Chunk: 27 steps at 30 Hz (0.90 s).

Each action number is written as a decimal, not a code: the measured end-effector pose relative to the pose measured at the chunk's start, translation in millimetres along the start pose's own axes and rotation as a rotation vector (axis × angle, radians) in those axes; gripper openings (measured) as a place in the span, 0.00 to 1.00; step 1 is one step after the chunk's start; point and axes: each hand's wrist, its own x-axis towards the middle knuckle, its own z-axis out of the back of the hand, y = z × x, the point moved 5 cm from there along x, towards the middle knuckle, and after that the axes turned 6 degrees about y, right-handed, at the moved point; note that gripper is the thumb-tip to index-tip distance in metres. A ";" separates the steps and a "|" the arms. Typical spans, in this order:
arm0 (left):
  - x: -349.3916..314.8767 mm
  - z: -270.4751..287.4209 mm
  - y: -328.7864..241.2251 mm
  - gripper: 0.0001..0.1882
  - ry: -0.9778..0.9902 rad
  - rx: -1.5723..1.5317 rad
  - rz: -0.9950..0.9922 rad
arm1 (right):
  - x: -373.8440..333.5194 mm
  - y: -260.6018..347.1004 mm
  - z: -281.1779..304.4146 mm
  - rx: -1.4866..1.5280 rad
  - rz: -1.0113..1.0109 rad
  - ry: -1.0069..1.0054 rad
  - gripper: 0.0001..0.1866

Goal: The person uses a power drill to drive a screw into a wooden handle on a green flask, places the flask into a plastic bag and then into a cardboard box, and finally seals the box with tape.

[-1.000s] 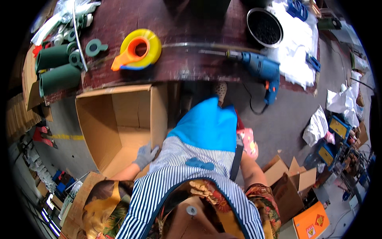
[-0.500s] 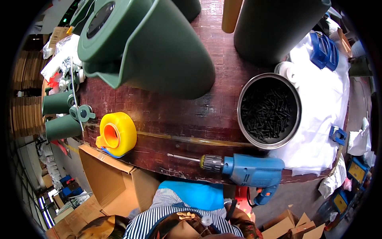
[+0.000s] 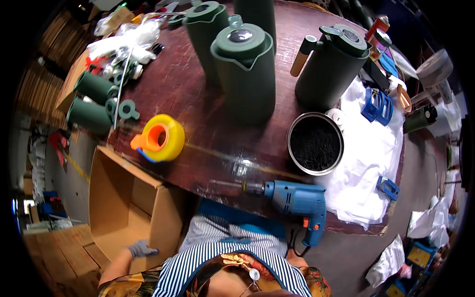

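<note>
My left hand (image 3: 142,248), in a grey glove, is low at the near side of an open cardboard box (image 3: 170,218). Its fingers point right toward the box wall and look stretched out, with nothing visible in them. My right hand (image 3: 296,258) is mostly hidden beside my apron, below the drill; its fingers do not show. A blue power drill (image 3: 299,198) lies on the table's near edge, its long bit pointing left. Beyond it stands a round tin (image 3: 316,172) of black screws. A yellow tape roll (image 3: 174,141) with an orange core sits at the left.
Several dark green jugs (image 3: 250,84) stand farther back, one jug (image 3: 326,74) with a wooden handle at the right. Green jug parts (image 3: 89,116) lie at the far left. White plastic sheeting (image 3: 356,183) covers the table's right side, with blue clamp-like pieces (image 3: 378,106) on it.
My view has tilted up and back, showing the jugs' lids and more of the box. My gloved left hand has come into clearer sight by the box. The drill, tin and tape remain on the table.
</note>
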 end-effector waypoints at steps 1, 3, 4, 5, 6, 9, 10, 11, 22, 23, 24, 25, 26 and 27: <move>-15.2 48.7 -45.8 0.34 0.061 0.181 -0.080 | -0.5 0.3 -0.6 0.029 0.001 -0.046 0.25; -71.1 130.3 -142.2 0.47 0.031 0.682 0.658 | 13.7 6.4 7.5 0.066 0.024 -0.167 0.25; -87.6 145.8 -158.6 0.45 -0.486 0.751 0.468 | 19.1 11.4 12.2 0.056 0.039 -0.207 0.24; -98.3 157.5 -179.4 0.36 -0.871 0.708 0.206 | 25.2 18.4 18.9 0.032 0.064 -0.248 0.24; -112.1 172.7 -219.4 0.26 -1.085 0.576 -0.029 | 22.4 19.4 24.3 0.007 0.073 -0.276 0.24; -152.0 192.0 -330.7 0.18 -1.397 0.219 -0.556 | 9.3 -19.3 33.2 0.009 0.007 -0.339 0.24; -155.2 186.6 -333.5 0.17 -1.519 0.302 -0.597 | 19.4 -54.0 32.1 0.019 -0.041 -0.341 0.23; -160.3 180.5 -345.6 0.17 -1.532 0.253 -0.597 | 12.5 -57.0 40.9 -0.017 -0.024 -0.428 0.23; -107.6 77.7 -180.4 0.34 -1.506 0.054 -0.163 | -118.5 90.2 96.5 -0.503 0.262 -0.206 0.20; -100.3 70.4 -170.6 0.35 -1.474 0.068 -0.117 | -101.0 73.0 102.3 -0.383 0.332 -0.225 0.20; -94.5 59.6 -159.5 0.36 -1.436 0.085 -0.062 | -113.8 96.5 107.9 -0.607 0.251 -0.190 0.21; -87.0 49.6 -148.2 0.37 -1.396 0.105 -0.012 | -132.7 119.6 113.7 -0.617 0.265 -0.174 0.22; -76.8 45.3 -137.0 0.38 -1.319 0.025 -0.048 | -149.1 133.7 121.3 -0.606 0.295 -0.174 0.24; -54.9 37.5 -118.8 0.39 -1.230 -0.076 -0.086 | -159.2 144.4 128.4 -0.642 0.253 -0.211 0.25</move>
